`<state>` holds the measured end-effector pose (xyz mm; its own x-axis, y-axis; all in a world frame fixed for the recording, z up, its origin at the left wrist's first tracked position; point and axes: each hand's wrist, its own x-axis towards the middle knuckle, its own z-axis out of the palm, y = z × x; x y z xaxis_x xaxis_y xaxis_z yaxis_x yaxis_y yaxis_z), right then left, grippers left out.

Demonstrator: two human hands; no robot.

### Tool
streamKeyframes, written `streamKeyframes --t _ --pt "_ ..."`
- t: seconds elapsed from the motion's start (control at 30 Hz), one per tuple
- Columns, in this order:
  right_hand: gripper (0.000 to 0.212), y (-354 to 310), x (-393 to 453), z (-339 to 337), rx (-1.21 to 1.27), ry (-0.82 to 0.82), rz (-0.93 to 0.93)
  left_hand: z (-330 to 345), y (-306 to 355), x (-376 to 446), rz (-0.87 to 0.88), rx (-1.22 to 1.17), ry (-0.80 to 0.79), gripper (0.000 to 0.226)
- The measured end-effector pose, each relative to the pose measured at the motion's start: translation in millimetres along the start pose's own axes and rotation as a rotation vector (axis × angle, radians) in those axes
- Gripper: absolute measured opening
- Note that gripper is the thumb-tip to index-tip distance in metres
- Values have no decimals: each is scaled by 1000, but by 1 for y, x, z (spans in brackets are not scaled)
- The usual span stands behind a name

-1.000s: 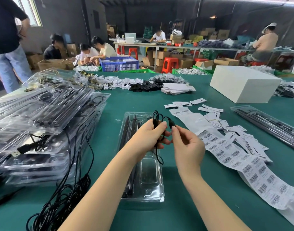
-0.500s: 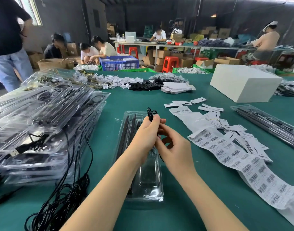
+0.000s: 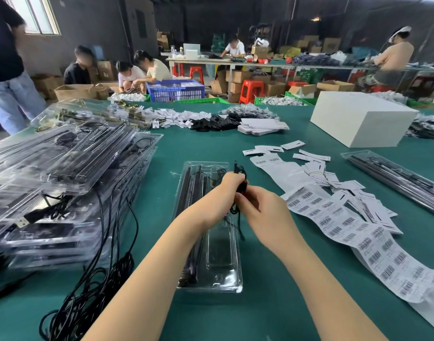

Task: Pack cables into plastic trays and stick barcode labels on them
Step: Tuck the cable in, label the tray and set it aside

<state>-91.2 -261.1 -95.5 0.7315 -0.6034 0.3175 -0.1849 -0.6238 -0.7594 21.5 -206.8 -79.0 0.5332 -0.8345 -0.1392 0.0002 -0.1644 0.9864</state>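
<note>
Hands have closed in since a second ago: then apart, a cable loop stretched between them; now pressed together over the open plastic tray (image 3: pixel 212 244). Left hand (image 3: pixel 227 193) has its grip clamped round the bundled black cable (image 3: pixel 240 183), a loop poking out above the fingers. Right hand (image 3: pixel 262 212) pinches the strands hanging below. Judgement: coiling nearly finished, bundle ready to seat in the tray. Barcode label strip (image 3: pixel 346 225) lies untouched on the tabletop (image 3: pixel 272 303), just right of the tray
</note>
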Motion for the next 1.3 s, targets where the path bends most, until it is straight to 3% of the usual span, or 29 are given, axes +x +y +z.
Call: streamKeyframes --t 0.17,0.27,0.37,0.5,0.6,0.73,0.87,1.0,1.1,1.23,1.3 --pt "16 4 3 -1 354 -114 121 5 -6 12 45 143 45 37" --pt "17 9 7 0 337 -114 119 3 4 -4 33 169 -51 33" --pt "22 15 13 -6 455 44 209 -7 1 -23 150 262 -189 33" --pt "28 23 19 -14 758 272 360 5 -17 -18 234 477 -331 15" --pt "25 25 21 -20 987 298 423 8 -33 -10 326 675 -212 10" --pt "26 26 21 -32 1289 215 419 8 -36 -3 323 403 -20 8" --pt "25 31 19 -27 1202 121 468 6 -37 -3 186 0 76 12" --pt "24 34 17 -17 900 18 482 4 -38 -1 109 -148 100 15" --pt "24 37 12 -11 673 -70 425 0 -43 1 99 -124 114 13" --pt "21 39 13 -11 699 -45 484 -13 -47 2 99 -46 15 11" --pt "19 42 15 -18 785 -3 508 -22 -45 3 137 125 -15 7"
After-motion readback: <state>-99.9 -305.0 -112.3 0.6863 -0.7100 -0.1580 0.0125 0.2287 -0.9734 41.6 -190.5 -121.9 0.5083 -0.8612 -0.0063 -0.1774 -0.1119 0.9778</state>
